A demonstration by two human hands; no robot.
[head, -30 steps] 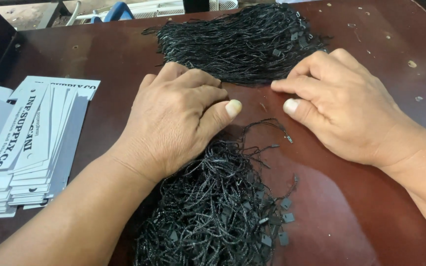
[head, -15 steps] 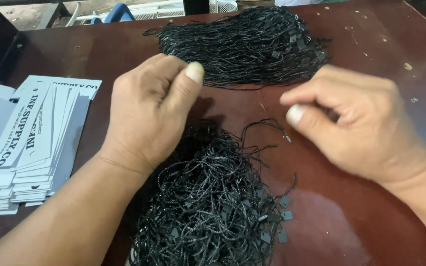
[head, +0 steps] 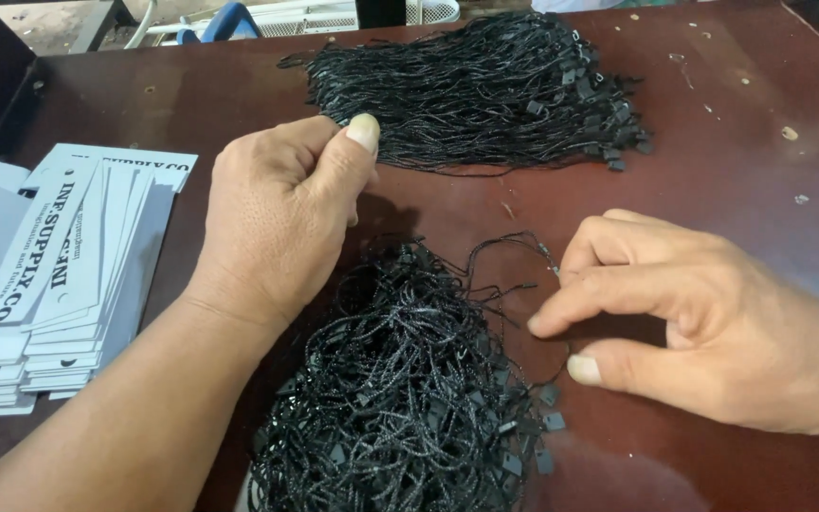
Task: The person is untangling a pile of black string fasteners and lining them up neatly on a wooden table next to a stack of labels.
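Observation:
My left hand [head: 277,218] is lifted a little over the dark brown table [head: 741,123], fingers curled and thumb pressed to the forefinger; no cord shows in it. It hovers between two heaps of black hang-tag cords: a tangled near heap [head: 400,389] and a tidier far heap [head: 485,90]. My right hand [head: 703,322] lies at the near heap's right edge, forefinger and thumb apart, fingertip by loose strands. One thin cord loop [head: 514,242] sticks out toward it.
A fanned stack of white printed card tags [head: 59,275] lies at the table's left edge. Small specks dot the table's right side. Beyond the far edge are a white grille and a blue object [head: 229,19].
My left hand has lifted off the near heap and curled shut, thumb up. My right hand has slid down and right to the heap's edge, spreading forefinger and thumb.

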